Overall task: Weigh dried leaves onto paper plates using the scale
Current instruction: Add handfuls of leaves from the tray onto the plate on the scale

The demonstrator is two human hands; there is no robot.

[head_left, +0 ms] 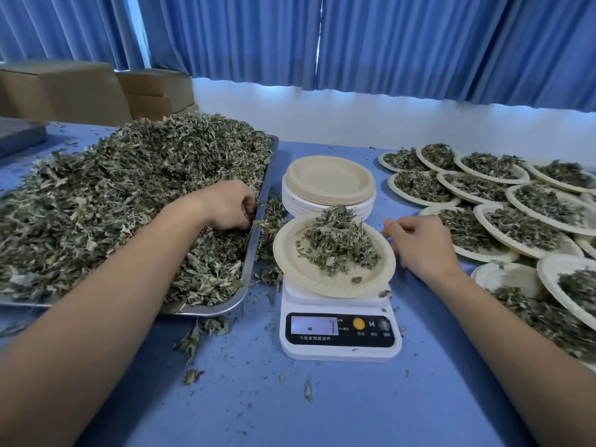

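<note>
- Fingers (246,206) of the left hand (225,204): curled down into the dried leaves (129,195) at the right edge of the metal tray (254,253), closed round a small tuft of them.
- Fingers (392,229) of the right hand (422,243): bent and lowered just beside the right rim of the paper plate (309,275). From where I stand I cannot tell whether they grip the rim or only rest near it.
- Paper plate: seated on the platform of the scale (338,330) and overhanging it on all sides. It carries a portion of leaves (338,243) heaped toward its far half.
- Scale: white, placed on the table (290,398) in front of the person and just right of the tray. The display is lit; its reading is too blurred to confirm.
- Tray: heaped with dried leaves well above its rim, left of the scale.
- Stack of empty plates (325,179): directly behind the scale.
- Filled plates (532,227): many, overlapping one another, on the right part of the table.
- Leaf scraps (193,340): scattered on the blue table between tray and scale and in front of the tray.
- Background: cardboard boxes (64,91) at far left; blue curtains (419,43) behind the table.
</note>
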